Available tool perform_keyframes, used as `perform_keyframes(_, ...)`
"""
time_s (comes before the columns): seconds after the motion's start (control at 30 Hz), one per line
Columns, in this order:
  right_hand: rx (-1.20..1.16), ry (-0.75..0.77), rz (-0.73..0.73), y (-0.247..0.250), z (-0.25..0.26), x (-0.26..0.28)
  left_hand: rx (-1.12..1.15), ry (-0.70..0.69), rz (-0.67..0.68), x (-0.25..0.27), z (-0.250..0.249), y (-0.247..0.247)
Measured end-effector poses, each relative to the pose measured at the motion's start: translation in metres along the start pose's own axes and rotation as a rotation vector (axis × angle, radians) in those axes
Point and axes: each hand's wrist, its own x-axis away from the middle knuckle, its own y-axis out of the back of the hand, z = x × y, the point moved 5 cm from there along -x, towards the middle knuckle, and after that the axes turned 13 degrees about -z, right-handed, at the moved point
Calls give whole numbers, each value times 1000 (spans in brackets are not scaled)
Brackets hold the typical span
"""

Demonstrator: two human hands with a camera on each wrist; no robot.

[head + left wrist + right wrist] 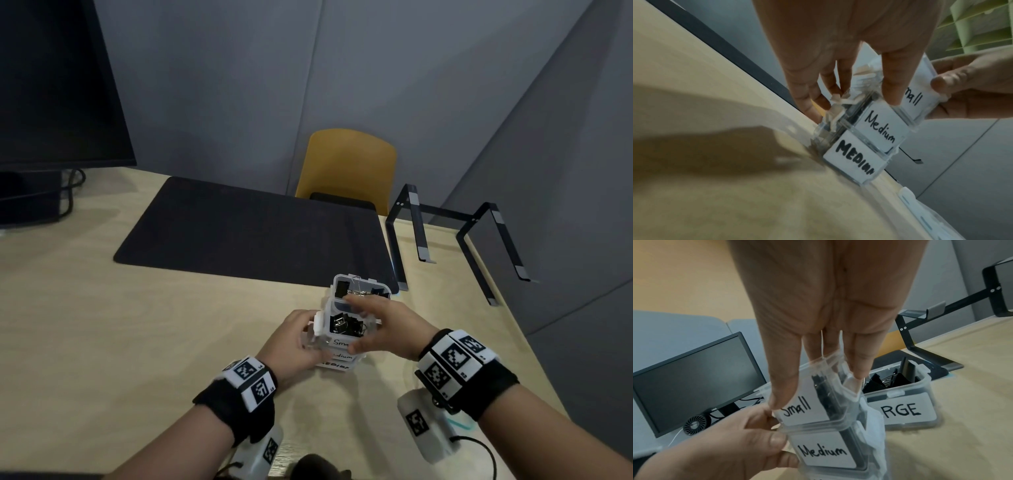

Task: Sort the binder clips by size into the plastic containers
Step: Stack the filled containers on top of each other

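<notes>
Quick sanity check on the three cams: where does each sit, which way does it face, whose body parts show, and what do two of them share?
Head: above, facing forward and down at the table; shows both forearms, left hand, right hand on the stack.
Left wrist: low beside the stack, looking along the left hand at the Medium labels; right hand opposite.
Right wrist: looks along the right hand toward the monitor and Large box; left hand below.
Shared: both wrist views show the Small label and both hands.

left hand (294, 337): lower centre of head view, fingers curled round the left side of the container stack (337, 337) | right hand (380, 325): lower centre-right, thumb and fingers pinching the top container | both wrists banded
</notes>
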Motion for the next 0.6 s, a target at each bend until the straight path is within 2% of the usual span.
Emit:
perform_keyframes(0.17,23,5,-7,-1,-2,1,198,126,25,4,-6,11)
perform_keyframes(0.23,15,4,-14,-1,-2,1,218,133,6,1,-11,13)
perform_keyframes(0.37,38,11,-11,-1,-3,2,314,175,-136,-3,-16,20)
perform_keyframes(0.6,42,12,-9,-2,-2,0,339,193,-131,-6,-28,21)
